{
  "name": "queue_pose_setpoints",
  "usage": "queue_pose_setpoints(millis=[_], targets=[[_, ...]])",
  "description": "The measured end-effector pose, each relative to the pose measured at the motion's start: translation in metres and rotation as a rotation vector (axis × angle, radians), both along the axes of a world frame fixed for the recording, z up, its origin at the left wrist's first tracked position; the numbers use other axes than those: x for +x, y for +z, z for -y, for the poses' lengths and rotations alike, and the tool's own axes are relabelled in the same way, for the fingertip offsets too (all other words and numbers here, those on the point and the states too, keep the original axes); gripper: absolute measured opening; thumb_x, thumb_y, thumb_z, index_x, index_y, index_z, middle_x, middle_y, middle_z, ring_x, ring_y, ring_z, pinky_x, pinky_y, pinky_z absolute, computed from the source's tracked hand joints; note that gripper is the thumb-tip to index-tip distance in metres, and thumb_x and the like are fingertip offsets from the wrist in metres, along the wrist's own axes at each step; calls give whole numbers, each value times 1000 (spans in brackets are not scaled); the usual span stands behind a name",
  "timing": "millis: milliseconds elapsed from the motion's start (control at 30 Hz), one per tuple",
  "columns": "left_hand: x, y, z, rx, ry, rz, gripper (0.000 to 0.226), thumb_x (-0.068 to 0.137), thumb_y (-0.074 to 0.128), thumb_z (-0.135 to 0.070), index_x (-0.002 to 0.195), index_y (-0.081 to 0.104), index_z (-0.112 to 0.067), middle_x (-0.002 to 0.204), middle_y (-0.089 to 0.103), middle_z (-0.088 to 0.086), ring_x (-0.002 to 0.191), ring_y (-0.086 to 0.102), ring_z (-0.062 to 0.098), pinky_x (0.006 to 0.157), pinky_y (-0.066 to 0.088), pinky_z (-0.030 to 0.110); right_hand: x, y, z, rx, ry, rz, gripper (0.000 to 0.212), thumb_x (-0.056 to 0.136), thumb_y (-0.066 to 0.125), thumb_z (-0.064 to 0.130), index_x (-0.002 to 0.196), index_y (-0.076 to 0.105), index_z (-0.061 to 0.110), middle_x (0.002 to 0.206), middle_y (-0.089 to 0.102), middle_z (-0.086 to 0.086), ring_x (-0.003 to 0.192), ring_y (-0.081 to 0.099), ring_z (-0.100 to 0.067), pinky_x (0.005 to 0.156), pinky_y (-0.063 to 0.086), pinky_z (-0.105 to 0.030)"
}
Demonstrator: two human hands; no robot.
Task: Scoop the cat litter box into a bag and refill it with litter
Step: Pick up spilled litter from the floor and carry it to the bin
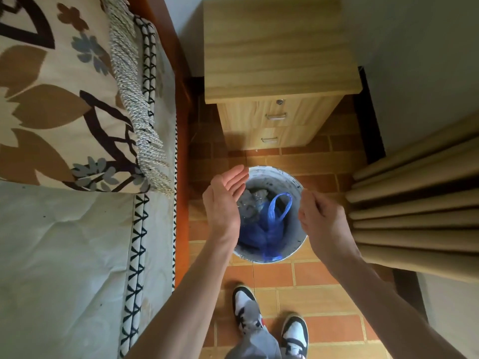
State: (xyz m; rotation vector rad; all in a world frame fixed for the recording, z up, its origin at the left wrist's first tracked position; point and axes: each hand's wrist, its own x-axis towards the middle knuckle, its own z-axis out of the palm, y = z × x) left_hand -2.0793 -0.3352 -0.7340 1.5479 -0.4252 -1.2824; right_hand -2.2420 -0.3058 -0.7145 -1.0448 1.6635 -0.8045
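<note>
A round white bucket point(282, 174) stands on the tiled floor below me, between the bed and the curtain. Inside it lies a blue plastic bag point(269, 229) with its looped handles up, on top of grey crumpled waste. My left hand point(225, 198) hovers over the bucket's left rim with the palm turned up and fingers straight, holding nothing. Above the right rim, my right hand point(318, 216) has its fingers loosely curled; nothing shows in it. No litter box or scoop is in view.
A bed point(64, 242) with a patterned pillow and fringed blanket fills the left. A wooden bedside cabinet point(280, 60) with two drawers stands just beyond the bucket. Beige curtain folds point(420, 208) hang at the right. My two shoes point(269, 322) stand on the orange tiles.
</note>
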Motion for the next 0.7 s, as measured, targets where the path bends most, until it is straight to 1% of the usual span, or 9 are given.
queue_pose_setpoints(millis=[167, 267, 367, 433, 500, 600, 633, 667, 700], targets=[[-4, -14, 3, -21, -60, 120, 52, 107, 21, -12, 120, 70, -5, 117, 75, 9, 111, 71, 12, 105, 53, 34, -1, -4, 2, -2, 31, -38, 46, 101, 46, 18, 56, 38, 25, 54, 35, 12, 57, 29, -16, 54, 27, -36], [-4, -20, 1, -44, -114, 211, 50, 108, 22, -12, 122, 69, -8, 120, 74, 4, 113, 69, 6, 105, 51, 26, -3, -7, 4, 0, 31, -72, 45, 101, 46, 20, 57, 38, 24, 54, 36, 11, 58, 30, -16, 55, 28, -36], [-4, -24, -2, -79, -180, 318, 50, 111, 23, -17, 126, 70, -9, 122, 73, -2, 115, 66, -1, 105, 48, 19, -6, -12, 6, -10, 13, -83, 45, 102, 46, 22, 58, 37, 22, 54, 36, 10, 58, 30, -17, 55, 28, -36], [-2, -28, -5, -107, -259, 469, 49, 112, 24, -23, 130, 69, -12, 127, 71, -6, 120, 62, -3, 108, 45, 17, -7, -15, 6, -17, 11, -95, 44, 102, 46, 23, 59, 37, 20, 54, 37, 9, 58, 31, -17, 55, 28, -36], [-1, -31, -6, -142, -338, 660, 47, 112, 26, -22, 132, 68, -17, 130, 67, -13, 124, 57, -6, 110, 42, 17, -9, -16, 6, -25, 17, -94, 43, 102, 46, 23, 60, 36, 20, 55, 36, 8, 58, 30, -17, 55, 28, -37], [1, -34, -6, -187, -412, 831, 44, 111, 26, -20, 137, 63, -21, 133, 62, -17, 123, 46, -14, 106, 32, 3, -10, -16, 5, -31, 21, -80, 45, 102, 45, 21, 59, 35, 22, 55, 34, 7, 58, 29, -17, 54, 26, -37], [1, -34, -6, -203, -430, 868, 45, 111, 25, -22, 139, 61, -21, 136, 61, -16, 125, 45, -14, 107, 30, 3, -10, -15, 4, -29, 24, -78, 46, 102, 45, 21, 58, 35, 23, 55, 34, 8, 58, 29, -17, 54, 26, -37], [1, -35, -6, -226, -450, 906, 46, 111, 24, -24, 141, 59, -20, 140, 60, -13, 127, 45, -12, 110, 31, 6, -10, -14, 4, -28, 27, -79, 46, 103, 45, 21, 57, 35, 24, 55, 34, 8, 58, 29, -17, 54, 26, -37], [2, -37, -6, -258, -476, 954, 47, 112, 23, -26, 143, 57, -19, 143, 60, -10, 131, 47, -7, 113, 35, 12, -10, -14, 4, -27, 29, -81, 47, 103, 46, 21, 57, 36, 25, 55, 35, 9, 58, 29, -17, 54, 26, -37]])
